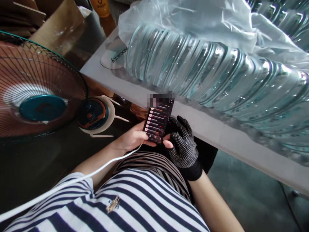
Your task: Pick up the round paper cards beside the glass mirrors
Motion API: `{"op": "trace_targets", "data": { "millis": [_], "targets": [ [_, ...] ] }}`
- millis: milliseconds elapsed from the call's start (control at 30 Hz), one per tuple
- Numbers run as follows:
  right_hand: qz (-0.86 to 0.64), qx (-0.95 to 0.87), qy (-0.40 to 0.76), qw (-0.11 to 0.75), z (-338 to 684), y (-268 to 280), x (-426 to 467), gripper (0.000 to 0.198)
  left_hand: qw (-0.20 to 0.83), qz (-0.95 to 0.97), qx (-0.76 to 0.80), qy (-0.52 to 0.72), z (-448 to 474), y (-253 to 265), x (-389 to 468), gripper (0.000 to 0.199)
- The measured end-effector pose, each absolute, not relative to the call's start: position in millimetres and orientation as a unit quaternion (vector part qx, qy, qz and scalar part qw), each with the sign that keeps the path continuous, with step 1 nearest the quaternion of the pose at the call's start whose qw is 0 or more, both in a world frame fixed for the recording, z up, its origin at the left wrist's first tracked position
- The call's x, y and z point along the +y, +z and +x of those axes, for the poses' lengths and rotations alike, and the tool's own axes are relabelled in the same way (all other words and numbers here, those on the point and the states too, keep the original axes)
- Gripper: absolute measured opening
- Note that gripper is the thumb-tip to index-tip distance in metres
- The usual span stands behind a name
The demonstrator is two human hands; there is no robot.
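My left hand (135, 137), bare, grips a smartphone (158, 120) along its left edge and lower end, thumb over the bottom corner. The lit screen shows a dark list with small pictures and lines of text; its top is blurred out. My right hand (182, 145) wears a black work glove with pale dots, and bare fingertip skin shows on the thumb side. It hovers at the phone's lower right edge, fingers apart and slightly bent, holding nothing that I can see. A white cable (101, 167) runs from the lower left toward my left hand.
A pale table (207, 129) carries a long row of clear glass lids or dishes (193, 67) under plastic film (193, 19). Near its left corner lies a pale rounded piece (113, 58) with lettering. A fan (43, 96) stands at left, cardboard (60, 25) behind it.
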State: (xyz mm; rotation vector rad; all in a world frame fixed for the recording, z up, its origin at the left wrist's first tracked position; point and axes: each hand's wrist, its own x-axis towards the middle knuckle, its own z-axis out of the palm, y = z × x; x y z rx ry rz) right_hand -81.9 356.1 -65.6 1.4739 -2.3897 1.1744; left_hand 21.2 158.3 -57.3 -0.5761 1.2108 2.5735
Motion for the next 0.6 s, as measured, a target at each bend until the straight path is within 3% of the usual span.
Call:
{"op": "trace_targets", "data": {
  "millis": [167, 600],
  "targets": [
    [0.469, -0.818, 0.330, 0.049, -82.4, -69.2, 354.2, 0.044, 0.125, -0.193, 0.417, 0.880, 21.3, -58.6, 157.4, 0.061],
    [0.489, -0.810, 0.314, 0.079, -85.1, -68.9, 351.0, 0.039, 0.127, -0.196, 0.413, 0.880, 21.2, -60.4, 157.4, 0.061]
  ]
}}
